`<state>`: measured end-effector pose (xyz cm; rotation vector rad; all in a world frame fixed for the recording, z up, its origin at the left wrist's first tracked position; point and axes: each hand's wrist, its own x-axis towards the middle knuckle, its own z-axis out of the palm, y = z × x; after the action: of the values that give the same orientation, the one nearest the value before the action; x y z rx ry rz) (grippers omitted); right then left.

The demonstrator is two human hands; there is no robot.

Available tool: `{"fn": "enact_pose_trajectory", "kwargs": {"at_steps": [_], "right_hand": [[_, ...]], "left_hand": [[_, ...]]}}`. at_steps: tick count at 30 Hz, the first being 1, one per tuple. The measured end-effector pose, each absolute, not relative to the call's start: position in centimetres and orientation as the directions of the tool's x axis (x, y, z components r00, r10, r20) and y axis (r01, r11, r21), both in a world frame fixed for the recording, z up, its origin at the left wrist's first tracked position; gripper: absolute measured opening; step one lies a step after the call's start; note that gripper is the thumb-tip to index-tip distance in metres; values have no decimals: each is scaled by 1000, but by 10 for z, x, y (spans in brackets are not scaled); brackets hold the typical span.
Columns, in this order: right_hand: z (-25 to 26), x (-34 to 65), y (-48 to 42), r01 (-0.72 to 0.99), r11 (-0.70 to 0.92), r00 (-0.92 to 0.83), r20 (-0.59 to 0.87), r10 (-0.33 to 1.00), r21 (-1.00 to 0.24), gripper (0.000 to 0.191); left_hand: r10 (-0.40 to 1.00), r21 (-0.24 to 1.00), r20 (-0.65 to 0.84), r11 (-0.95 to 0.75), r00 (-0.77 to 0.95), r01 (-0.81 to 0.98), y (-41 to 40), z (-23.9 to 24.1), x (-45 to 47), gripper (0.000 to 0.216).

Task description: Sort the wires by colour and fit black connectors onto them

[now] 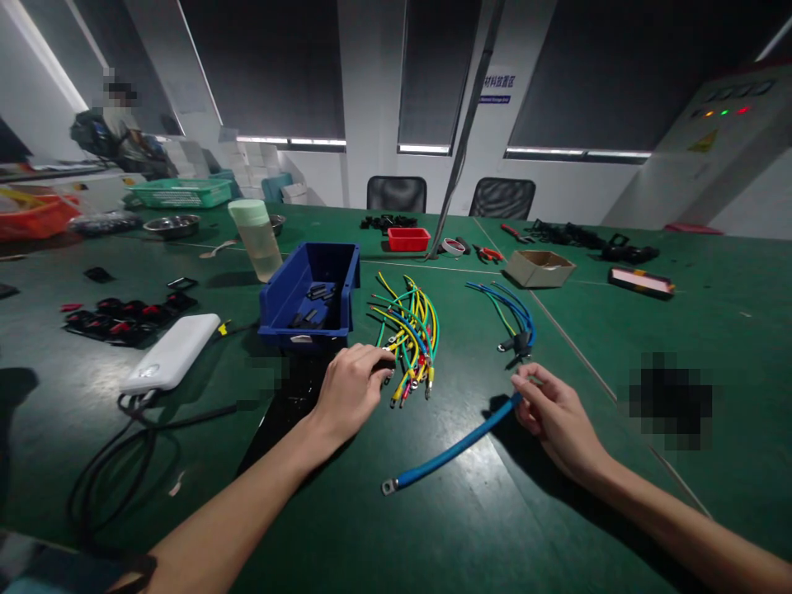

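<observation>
My right hand [550, 417] pinches one end of a thick blue cable [461, 445]. The cable slants down to the left, and a metal ring lug [388, 487] caps its far end. At the left edge of a pile of yellow-green, blue and red-tipped wires [412, 330], my left hand [352, 384] has thumb and index finger closed around a wire's lug end, partly hidden by the fingers. Beyond my right hand lies a smaller bunch of blue and green wires [516, 313] with black pieces at its near end.
A blue bin [266, 318] with small black sleeves stands behind my left hand. Left of it are a white power bank [173, 351] with black cords and a bottle [256, 239]. Farther back are a red tray [408, 240], a cardboard box [539, 270] and pliers [488, 254].
</observation>
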<state>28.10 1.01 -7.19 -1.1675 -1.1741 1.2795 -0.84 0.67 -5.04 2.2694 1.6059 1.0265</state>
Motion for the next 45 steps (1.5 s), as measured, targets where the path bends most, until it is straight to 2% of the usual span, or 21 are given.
{"fn": "enact_pose_trajectory", "kwargs": {"at_steps": [4,8,12,14,26,32,40,45], "right_hand": [[-70,283,10,-109,-51,-34,-47,998,-993,30],[-71,287,6,-88,-23,-49,-19,999,-996,30],[-75,292,0,12,116,102,116,988,-993,28],[-76,294,-2,57,136,142,143,980,-989,28],[-74,299,0,260,158,94,188,978,-953,35],[-70,305,0,222,151,96,176,980,-963,35],[-63,308,-2,222,280,176,321,931,-934,29],[-61,311,-1,225,314,226,363,904,-922,28]], "left_hand": [[899,651,411,-406,153,642,9,-48,-8,16],[898,683,415,-415,147,601,9,-49,-6,16],[894,676,419,-426,162,602,7,-49,-6,16],[891,669,422,-429,166,607,6,-49,-8,16],[875,605,449,-447,181,659,3,-45,-12,17],[870,604,444,-468,216,645,1,-42,-13,16],[879,548,426,-438,213,712,1,-49,-7,17],[881,526,425,-426,206,736,2,-52,-6,17]]}}
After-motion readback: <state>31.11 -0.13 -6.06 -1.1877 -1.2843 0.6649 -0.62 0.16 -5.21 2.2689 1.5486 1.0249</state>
